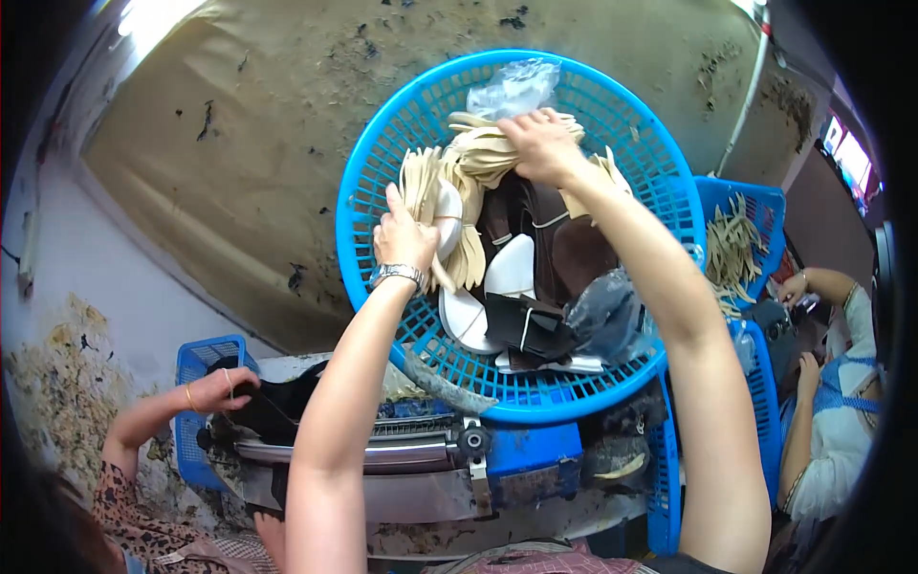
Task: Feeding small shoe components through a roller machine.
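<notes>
A round blue plastic basket (612, 134) stands in front of me, filled with beige leather strips (478, 153), white sole-shaped pieces (512, 273), dark brown leather pieces (564, 244) and clear plastic bags (514, 88). My left hand (406, 239), a metal watch on its wrist, grips a bunch of the beige strips at the basket's left side. My right hand (543, 145) reaches over the middle and closes on more beige strips near the far rim.
A grey metal machine (402, 450) with a blue body sits under the basket. At the left, another person's hand (215, 390) rests on dark pieces in a small blue crate (196, 368). At the right, a second blue crate (755, 215) holds beige strips beside a seated person (837, 402).
</notes>
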{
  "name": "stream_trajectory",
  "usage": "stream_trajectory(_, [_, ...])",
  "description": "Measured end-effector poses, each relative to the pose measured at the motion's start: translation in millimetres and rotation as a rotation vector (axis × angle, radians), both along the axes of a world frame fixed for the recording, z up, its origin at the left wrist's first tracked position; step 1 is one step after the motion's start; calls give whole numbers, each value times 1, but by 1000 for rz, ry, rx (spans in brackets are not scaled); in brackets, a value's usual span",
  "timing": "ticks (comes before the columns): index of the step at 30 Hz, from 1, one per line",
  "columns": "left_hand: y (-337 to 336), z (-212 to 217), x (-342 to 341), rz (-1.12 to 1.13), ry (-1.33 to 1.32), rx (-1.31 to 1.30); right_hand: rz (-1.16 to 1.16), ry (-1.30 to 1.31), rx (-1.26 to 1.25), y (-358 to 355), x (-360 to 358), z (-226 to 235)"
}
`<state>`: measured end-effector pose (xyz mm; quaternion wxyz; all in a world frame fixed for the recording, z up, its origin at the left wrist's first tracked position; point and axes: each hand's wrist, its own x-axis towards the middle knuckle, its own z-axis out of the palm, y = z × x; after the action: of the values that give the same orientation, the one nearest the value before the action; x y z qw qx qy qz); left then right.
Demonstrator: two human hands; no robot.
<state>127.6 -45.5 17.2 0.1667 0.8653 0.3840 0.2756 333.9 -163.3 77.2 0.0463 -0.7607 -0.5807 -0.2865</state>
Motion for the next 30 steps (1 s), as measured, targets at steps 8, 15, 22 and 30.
stream_trajectory(8, [7,21,-48,-153,-713,-555,319,1056,329,-71,43,74])
stream_trajectory(15, [-3,39,-95,-509,-1064,-1176,464,1770,323,-120,-17,77])
stream_trajectory(22, [-32,61,-128,-496,-1169,-1344,205,1612,361,-166,-50,63])
stream_trajectory(30, [-89,61,-174,-970,-1072,-1400,-325,920,384,-177,-15,-9])
